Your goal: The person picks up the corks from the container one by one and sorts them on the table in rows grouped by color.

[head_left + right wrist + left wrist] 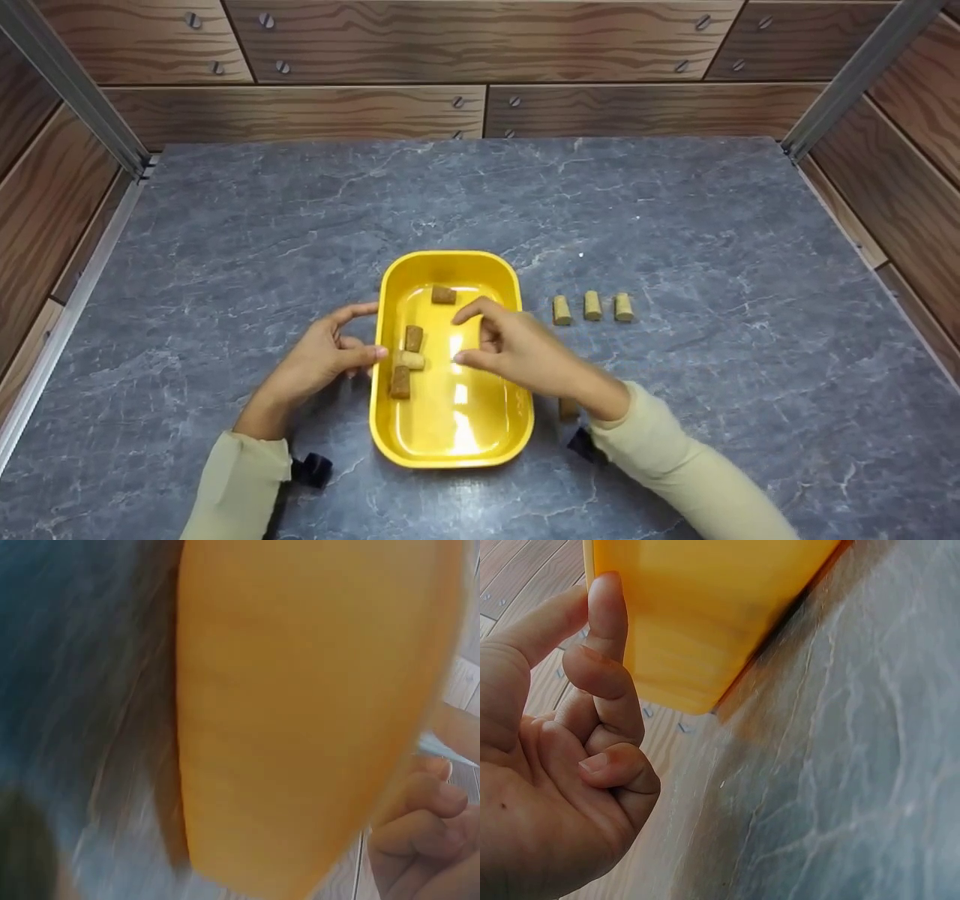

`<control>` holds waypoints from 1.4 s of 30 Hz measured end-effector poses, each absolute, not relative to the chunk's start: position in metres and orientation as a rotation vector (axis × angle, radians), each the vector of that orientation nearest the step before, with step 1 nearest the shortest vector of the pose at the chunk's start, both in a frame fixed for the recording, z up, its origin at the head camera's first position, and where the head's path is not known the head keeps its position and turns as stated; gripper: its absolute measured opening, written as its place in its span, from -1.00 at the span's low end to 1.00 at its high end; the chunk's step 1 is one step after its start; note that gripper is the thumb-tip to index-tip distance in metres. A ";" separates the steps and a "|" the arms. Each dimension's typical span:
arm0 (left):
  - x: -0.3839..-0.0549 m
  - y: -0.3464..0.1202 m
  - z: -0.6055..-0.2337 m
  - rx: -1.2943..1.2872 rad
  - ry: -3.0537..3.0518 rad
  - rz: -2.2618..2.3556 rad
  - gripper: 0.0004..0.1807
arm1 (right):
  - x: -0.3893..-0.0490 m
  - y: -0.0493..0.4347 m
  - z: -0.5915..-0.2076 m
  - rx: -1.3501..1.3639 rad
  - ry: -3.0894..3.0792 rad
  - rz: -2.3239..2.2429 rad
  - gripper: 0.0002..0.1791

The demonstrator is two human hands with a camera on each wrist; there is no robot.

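Left hand [322, 349] pinches the left rim of the yellow tray [435, 427], thumb inside, fingers outside. Right hand [517, 345] hovers over the tray, thumb and index apart, nothing between them. Tray sits on the grey table [712, 450] between the hands, long axis near to far. Looks like light, stiff, smooth plastic, probably slides easily; best hold is the rim. Inside: far dark cork [443, 295] lies crosswise; along left side, two dark corks [414, 338] point near-far, pale cork [411, 361] crosswise between. Corks likely light, firm, not slippery; pinch round the sides. Right of tray: row of three pale corks [592, 305], upright or lying, can't tell.
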State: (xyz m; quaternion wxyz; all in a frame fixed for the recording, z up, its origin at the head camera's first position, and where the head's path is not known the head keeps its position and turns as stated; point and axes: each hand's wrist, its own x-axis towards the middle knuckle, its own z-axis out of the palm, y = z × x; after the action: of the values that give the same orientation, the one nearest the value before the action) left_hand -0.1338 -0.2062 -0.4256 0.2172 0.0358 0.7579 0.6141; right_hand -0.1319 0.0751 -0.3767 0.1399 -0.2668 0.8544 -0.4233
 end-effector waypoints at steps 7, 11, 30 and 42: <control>-0.134 -0.207 -0.427 0.094 2.103 1.700 -0.19 | -0.131 0.055 -0.382 -0.733 2.384 -1.272 -0.58; -0.134 -0.208 -0.428 0.114 2.089 1.712 -0.19 | -0.133 0.046 -0.387 -0.721 2.334 -1.291 -0.58; -0.134 -0.207 -0.426 0.126 2.083 1.711 -0.20 | -0.131 0.017 -0.412 -0.795 2.422 -0.942 -0.63; -0.134 -0.205 -0.426 0.104 2.083 1.729 -0.20 | -0.131 0.015 -0.418 -0.899 2.456 -0.741 -0.53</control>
State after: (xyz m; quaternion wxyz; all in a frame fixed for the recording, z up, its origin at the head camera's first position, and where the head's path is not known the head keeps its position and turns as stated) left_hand -0.1335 -0.2054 -0.4263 0.2143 0.0375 0.7510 0.6234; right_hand -0.1314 0.0154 -0.4175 0.2100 -0.3233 0.8834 -0.2664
